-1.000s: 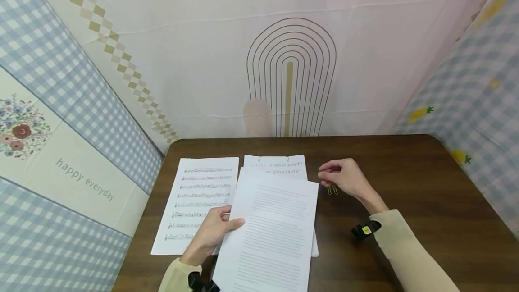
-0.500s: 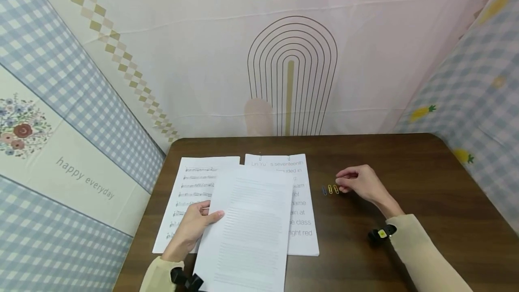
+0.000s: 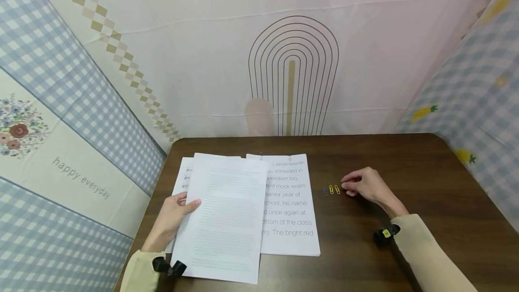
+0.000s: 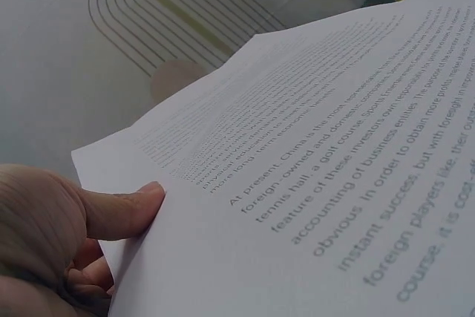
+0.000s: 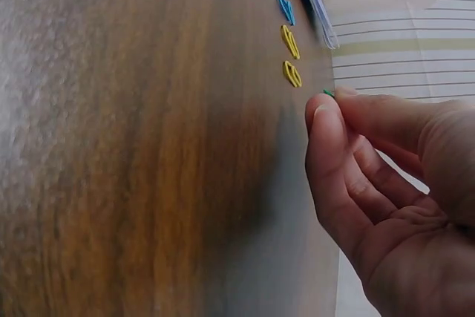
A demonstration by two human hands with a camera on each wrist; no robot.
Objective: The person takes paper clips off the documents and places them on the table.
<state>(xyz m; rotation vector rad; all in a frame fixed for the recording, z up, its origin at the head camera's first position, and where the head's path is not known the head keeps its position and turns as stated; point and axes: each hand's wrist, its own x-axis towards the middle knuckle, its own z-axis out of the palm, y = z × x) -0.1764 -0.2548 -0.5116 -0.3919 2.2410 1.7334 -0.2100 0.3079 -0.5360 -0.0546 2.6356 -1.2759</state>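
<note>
My left hand [image 3: 172, 215] grips the left edge of a printed paper sheet or thin stack [image 3: 227, 220], thumb on top. In the left wrist view the thumb presses on the page of small text [image 4: 297, 168]. My right hand [image 3: 371, 188] is just right of the paper clips. Its thumb and index finger pinch a small green paper clip [image 5: 328, 93], mostly hidden by the fingertips. Beside it on the table lie a blue paper clip [image 5: 285, 8] and two yellow paper clips, the nearer yellow clip [image 5: 292, 74] closest to the hand.
Large-print pages [image 3: 289, 211] lie at the table's middle, two clips on their top edge. Sheet music [image 3: 184, 172] lies at left, mostly covered by the held paper. The brown table [image 3: 425, 184] meets a patterned cloth backdrop [image 3: 202, 71] behind.
The left hand has carried the printed paper leftward, uncovering the large-print pages and covering the sheet music. The right hand has moved right, off the row of paper clips.
</note>
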